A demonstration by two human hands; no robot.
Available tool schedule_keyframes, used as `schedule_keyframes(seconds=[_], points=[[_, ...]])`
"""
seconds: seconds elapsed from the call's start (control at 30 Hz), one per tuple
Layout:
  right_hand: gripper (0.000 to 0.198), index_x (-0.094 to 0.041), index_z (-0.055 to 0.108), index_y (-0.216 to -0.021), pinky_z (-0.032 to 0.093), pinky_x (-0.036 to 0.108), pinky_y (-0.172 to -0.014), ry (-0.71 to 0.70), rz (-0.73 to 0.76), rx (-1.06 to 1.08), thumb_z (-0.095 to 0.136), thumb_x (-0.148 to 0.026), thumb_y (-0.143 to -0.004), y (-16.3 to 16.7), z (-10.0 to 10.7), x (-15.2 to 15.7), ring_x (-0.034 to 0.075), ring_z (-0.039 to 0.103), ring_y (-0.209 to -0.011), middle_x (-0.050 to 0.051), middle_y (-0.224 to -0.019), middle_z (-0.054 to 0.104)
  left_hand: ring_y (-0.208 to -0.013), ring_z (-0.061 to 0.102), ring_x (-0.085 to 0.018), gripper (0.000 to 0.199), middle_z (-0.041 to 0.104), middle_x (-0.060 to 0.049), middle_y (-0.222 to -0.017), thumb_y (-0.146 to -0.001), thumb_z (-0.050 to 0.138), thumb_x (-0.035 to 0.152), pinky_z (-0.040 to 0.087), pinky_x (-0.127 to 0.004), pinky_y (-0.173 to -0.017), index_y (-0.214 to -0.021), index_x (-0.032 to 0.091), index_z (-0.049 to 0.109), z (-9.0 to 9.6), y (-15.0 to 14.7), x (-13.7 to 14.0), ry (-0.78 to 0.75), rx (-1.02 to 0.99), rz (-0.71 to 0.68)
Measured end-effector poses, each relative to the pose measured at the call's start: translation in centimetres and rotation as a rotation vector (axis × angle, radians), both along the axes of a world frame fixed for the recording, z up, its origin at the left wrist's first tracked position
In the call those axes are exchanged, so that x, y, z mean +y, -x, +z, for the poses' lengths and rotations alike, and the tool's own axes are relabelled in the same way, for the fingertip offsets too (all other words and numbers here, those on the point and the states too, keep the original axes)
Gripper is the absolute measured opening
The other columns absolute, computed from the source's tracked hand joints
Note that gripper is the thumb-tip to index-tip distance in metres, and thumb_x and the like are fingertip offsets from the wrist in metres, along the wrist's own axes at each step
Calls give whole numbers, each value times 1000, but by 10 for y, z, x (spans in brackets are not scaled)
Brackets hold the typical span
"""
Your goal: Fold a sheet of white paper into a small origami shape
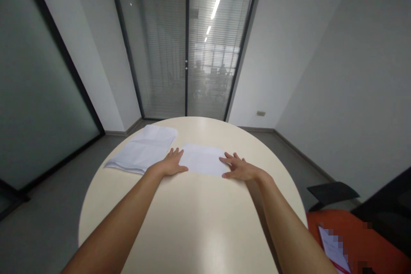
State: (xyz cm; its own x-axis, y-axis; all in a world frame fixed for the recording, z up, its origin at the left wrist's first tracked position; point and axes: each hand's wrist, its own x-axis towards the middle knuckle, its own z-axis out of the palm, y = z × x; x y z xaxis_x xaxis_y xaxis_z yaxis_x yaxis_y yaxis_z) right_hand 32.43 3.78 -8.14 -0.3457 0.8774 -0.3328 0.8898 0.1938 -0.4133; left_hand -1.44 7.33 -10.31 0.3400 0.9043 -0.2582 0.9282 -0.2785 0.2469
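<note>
A white sheet of paper (204, 160) lies flat on the round cream table (192, 214), between my two hands. My left hand (173, 162) rests at its left edge, fingers spread and thumb pointing inward. On the opposite edge, my right hand (237, 167) is also spread, with fingertips and thumb touching the sheet. Just left of my left hand is a stack of larger, creased white sheets (144, 147), and the left fingers are close to its right edge. Neither hand grips anything.
An orange chair (359, 235) with a black armrest (334, 192) stands to the right, papers (332, 244) on its seat. Beyond the table is a glass partition with blinds (186, 51). A wall socket (261, 113) sits low on the white wall.
</note>
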Motion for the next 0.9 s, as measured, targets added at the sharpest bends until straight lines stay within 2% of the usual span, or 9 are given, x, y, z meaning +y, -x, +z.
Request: schedule_keyframes(seconds=[0.17, 0.3, 0.4, 0.47, 0.6, 0.7, 0.77, 0.83, 0.9], points=[[96, -26, 33, -157, -5, 68, -118, -24, 25, 47, 70, -61, -75, 0, 3, -2, 39, -11, -153, 6, -168, 4, -154, 7, -36, 101, 12, -20, -165, -80, 54, 61, 20, -46, -122, -158, 9, 16, -5, 9, 7, 1, -4, 8], [72, -27, 47, -150, -4, 67, -119, -186, 58, 108, 63, -52, -84, 18, -1, -3, 36, -2, -154, 4, -167, 17, -154, 7, -33, 98, 10, -18, -166, -79, 55, 48, 20, -44, -123, -158, 9, 14, -5, 8, 5, -49, -84, -21], [63, -23, 53, -146, 7, 58, -123, -325, 202, 168, 55, -52, -90, 41, -5, -6, 32, 10, -154, 6, -163, 31, -154, 7, -28, 95, 5, -15, -166, -80, 51, 38, 20, -40, -123, -159, 8, 8, -5, -2, -2, -49, -144, -95], [62, -19, 53, -145, 12, 51, -125, -382, 300, 200, 48, -54, -95, 56, -8, -8, 29, 17, -153, 8, -160, 36, -154, 12, -27, 90, 9, -15, -166, -82, 46, 35, 20, -41, -123, -160, 9, 9, -4, -10, -7, -34, -141, -143], [57, -18, 56, -143, 21, 47, -123, -430, 325, 199, 40, -51, -100, 70, -13, -10, 28, 32, -148, 10, -154, 47, -151, 25, -30, 77, 26, -17, -163, -88, 44, 40, 23, -42, -121, -156, 8, 26, 4, -25, -19, -106, -67, -155], [47, -19, 65, -132, 34, 42, -116, -448, 305, 218, 52, -44, -94, 70, -15, -7, 28, 51, -133, 10, -140, 61, -138, 47, -30, 58, 51, -16, -149, -93, 39, 41, 33, -42, -115, -144, 13, 48, 11, -31, -27, -243, -81, -146], [41, -21, 69, -124, 41, 39, -109, -448, 300, 248, 60, -40, -89, 68, -16, -6, 26, 60, -120, 9, -130, 67, -133, 51, -28, 50, 58, -14, -142, -94, 38, 35, 34, -40, -115, -137, 15, 55, 10, -34, -30, -309, -120, -156], [43, -21, 67, -125, 43, 39, -106, -465, 293, 269, 63, -36, -85, 68, -18, -6, 26, 60, -118, 9, -129, 66, -140, 43, -25, 51, 51, -12, -149, -95, 37, 32, 28, -38, -119, -141, 15, 51, 3, -37, -31, -319, -166, -219], [56, -18, 57, -138, 38, 40, -111, -487, 295, 255, 62, -37, -85, 71, -21, -7, 27, 54, -128, 11, -140, 60, -150, 28, -25, 56, 35, -11, -161, -97, 33, 32, 20, -41, -123, -150, 14, 41, -6, -39, -28, -274, -169, -255]])
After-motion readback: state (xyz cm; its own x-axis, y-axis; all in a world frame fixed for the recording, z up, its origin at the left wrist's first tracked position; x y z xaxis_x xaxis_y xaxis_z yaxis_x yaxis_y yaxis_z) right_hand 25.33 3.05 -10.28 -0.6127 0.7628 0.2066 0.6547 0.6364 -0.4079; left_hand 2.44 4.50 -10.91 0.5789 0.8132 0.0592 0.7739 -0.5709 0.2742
